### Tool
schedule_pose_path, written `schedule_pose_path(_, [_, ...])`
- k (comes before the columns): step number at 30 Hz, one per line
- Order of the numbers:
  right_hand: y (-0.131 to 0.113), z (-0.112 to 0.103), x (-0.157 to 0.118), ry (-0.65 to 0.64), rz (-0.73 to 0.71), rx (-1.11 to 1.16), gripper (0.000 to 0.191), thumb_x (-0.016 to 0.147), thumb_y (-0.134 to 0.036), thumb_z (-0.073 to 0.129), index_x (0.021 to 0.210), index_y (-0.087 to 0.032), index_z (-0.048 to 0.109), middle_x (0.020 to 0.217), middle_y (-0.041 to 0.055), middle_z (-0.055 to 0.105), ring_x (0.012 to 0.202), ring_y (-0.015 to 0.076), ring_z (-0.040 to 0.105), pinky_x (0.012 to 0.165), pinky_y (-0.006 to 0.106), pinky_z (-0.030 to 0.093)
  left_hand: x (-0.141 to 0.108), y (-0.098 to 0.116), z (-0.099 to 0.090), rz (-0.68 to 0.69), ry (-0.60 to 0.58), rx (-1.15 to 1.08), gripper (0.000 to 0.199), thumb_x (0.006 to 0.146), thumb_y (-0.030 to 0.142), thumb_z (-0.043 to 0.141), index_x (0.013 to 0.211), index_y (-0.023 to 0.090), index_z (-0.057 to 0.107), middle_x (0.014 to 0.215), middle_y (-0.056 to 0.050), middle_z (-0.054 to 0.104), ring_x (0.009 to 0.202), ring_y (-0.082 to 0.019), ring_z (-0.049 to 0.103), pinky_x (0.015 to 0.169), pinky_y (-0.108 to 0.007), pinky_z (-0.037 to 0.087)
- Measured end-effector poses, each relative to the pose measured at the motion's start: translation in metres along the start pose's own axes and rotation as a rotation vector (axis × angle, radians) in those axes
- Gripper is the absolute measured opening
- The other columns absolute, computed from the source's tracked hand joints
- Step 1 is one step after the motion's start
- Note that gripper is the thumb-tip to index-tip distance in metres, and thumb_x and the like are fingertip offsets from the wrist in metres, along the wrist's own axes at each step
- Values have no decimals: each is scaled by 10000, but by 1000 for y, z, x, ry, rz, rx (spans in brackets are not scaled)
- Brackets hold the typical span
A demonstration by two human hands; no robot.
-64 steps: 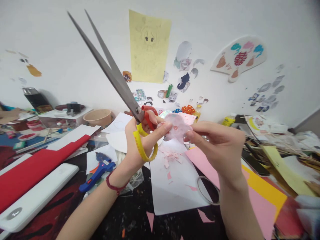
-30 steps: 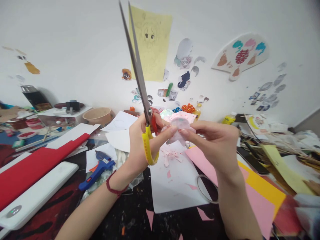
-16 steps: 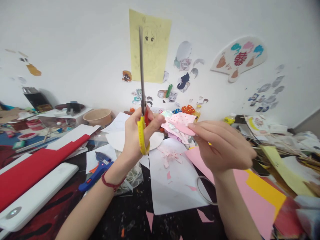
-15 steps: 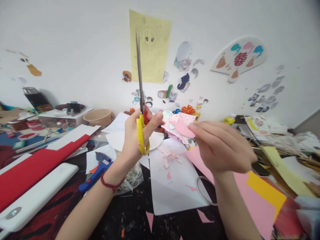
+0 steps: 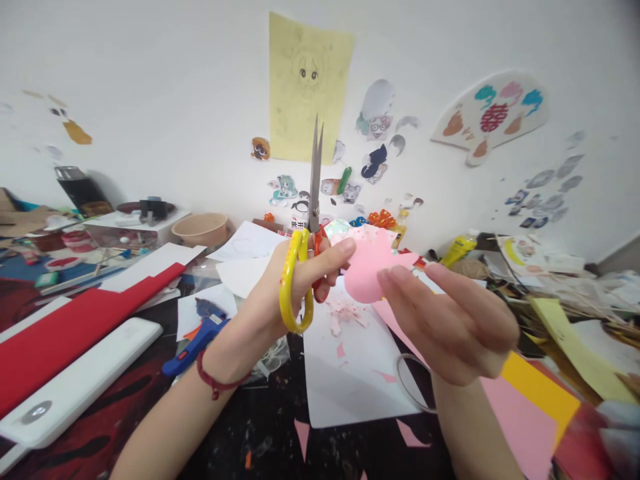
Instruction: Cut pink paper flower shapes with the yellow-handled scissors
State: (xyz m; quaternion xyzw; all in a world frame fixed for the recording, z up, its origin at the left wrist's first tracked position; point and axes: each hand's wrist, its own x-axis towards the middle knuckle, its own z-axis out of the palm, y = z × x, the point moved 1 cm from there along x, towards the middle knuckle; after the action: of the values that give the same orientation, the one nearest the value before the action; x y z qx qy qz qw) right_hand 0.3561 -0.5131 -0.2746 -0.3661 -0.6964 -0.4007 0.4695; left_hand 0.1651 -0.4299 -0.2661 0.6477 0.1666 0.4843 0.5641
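My left hand [image 5: 280,287] is closed round scissors [image 5: 315,187] with one yellow and one red handle. Their blades point up, the tips slightly parted. A rounded pink paper cutout [image 5: 367,267] with pointed parts along its top is pinched at its right side by my right hand [image 5: 450,320]. The left thumb reaches the cutout's left edge; whether it presses on it I cannot tell. Beneath the hands lies a white paper sheet [image 5: 350,393] bearing small pink scraps [image 5: 345,317].
A blue glue gun [image 5: 197,340] lies left of the white sheet, near a white power strip-like bar [image 5: 85,380] and red strip [image 5: 90,327]. Pink paper [image 5: 520,420] and yellow paper [image 5: 543,387] lie at right. A tan bowl [image 5: 200,230] stands by the wall.
The pink cutout has turned from nearly edge-on to face me and come closer to my left hand. The scissors have moved right and lower, their blades now showing a narrow gap.
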Motion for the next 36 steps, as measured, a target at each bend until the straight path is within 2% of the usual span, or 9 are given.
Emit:
schedule_pose_path(2, [-5, -2, -1, 115, -354, -233, 391, 661, -153, 901, 909, -421, 762, 799, -107, 780, 685, 170, 693, 583, 293, 596, -1, -1, -1, -116, -74, -50, 422, 812, 445, 777, 587, 191, 525, 498, 13, 484, 450, -94, 445, 434, -252, 386])
schedule_pose_path(4, [-11, -2, 0, 151, -551, -392, 337, 673, -173, 892, 891, -394, 760, 861, -106, 789, 732, 184, 697, 638, 317, 616, -1, -2, -2, -125, -46, -81, 408, 764, 397, 825, 616, 199, 500, 489, 26, 468, 443, -97, 440, 425, -252, 351])
schedule_pose_path(13, [-4, 9, 10, 157, -537, -396, 325, 757, -220, 840, 960, -453, 739, 954, -115, 777, 824, 166, 685, 757, 328, 582, -2, 2, 0, -51, 160, -68, 449, 651, 295, 900, 651, 189, 464, 575, 44, 465, 506, -86, 461, 485, -251, 369])
schedule_pose_path(17, [10, 16, 17, 192, -263, -279, 573, 727, -258, 871, 1252, -394, 685, 1262, 29, 695, 1128, 282, 647, 1009, 468, 517, -3, 6, 1, 126, 286, -53, 409, 693, 194, 859, 684, 192, 449, 596, 51, 503, 573, -90, 482, 572, -252, 430])
schedule_pose_path(20, [17, 20, 20, 38, 156, 269, 798, 734, -424, 859, 1452, -310, 531, 1389, 104, 611, 1268, 325, 589, 1063, 498, 513, -4, 6, 2, 266, 353, -33, 388, 720, 178, 841, 711, 196, 453, 636, 41, 584, 624, -98, 522, 622, -262, 461])
schedule_pose_path(25, [6, 26, 16, -174, 726, 902, 397, 835, -467, 759, 1156, -234, 729, 1057, 72, 740, 948, 206, 704, 830, 340, 608, -5, 1, 10, 384, 379, 10, 370, 736, 176, 827, 715, 197, 459, 670, 25, 627, 643, -107, 569, 618, -270, 463])
schedule_pose_path(27, [-2, 27, 15, -192, 821, 940, 245, 824, -432, 777, 930, -212, 757, 860, 33, 713, 785, 156, 663, 703, 273, 579, -5, -2, 13, 368, 361, 19, 369, 740, 175, 823, 716, 197, 456, 659, 34, 599, 621, -99, 544, 601, -265, 447])
schedule_pose_path(30, [-11, 27, 15, -155, 892, 863, 307, 773, -403, 825, 633, -183, 662, 589, -27, 536, 564, 92, 492, 514, 223, 434, -4, -8, 15, 345, 320, 33, 373, 750, 185, 825, 729, 195, 452, 653, 43, 552, 621, -94, 503, 603, -262, 422])
schedule_pose_path(36, [-11, 25, 14, -123, 938, 852, 263, 769, -402, 824, 670, -184, 717, 614, -10, 580, 590, 112, 508, 551, 266, 434, -6, -14, 17, 316, 299, 64, 363, 769, 209, 818, 758, 197, 456, 679, 36, 548, 633, -103, 496, 622, -275, 420])
